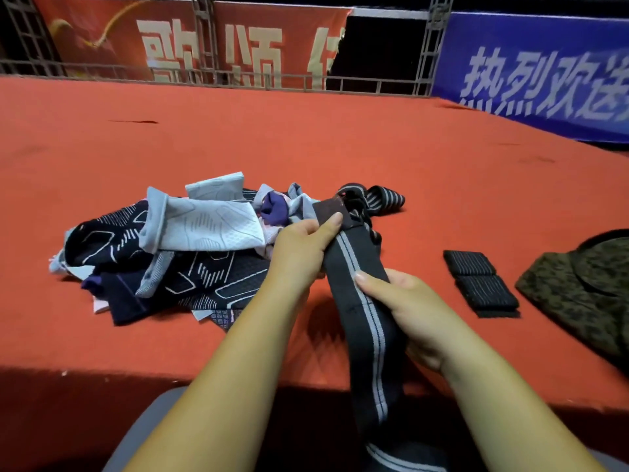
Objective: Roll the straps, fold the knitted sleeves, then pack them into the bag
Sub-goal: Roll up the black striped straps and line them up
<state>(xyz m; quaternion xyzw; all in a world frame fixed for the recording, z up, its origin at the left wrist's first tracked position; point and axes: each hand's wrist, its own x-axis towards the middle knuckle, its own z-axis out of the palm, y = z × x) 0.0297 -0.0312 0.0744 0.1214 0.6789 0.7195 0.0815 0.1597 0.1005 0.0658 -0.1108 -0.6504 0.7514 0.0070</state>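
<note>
A long dark grey strap (364,321) with a pale stripe runs from my lap up over the front edge of the red surface. My left hand (299,250) pinches it near its top end, thumb on the front. Lower down, my right hand (401,301) grips the strap from the right side. More striped strap (384,199) lies loose behind the top end. Two rolled dark straps (480,281) sit side by side to the right. A heap of knitted sleeves (163,247), navy, light grey and purple, lies to the left. A camouflage bag (585,287) lies at the far right.
The red carpeted platform (306,137) stretches back to a metal railing (204,76) with red and blue banners. Its front edge runs just in front of my knees.
</note>
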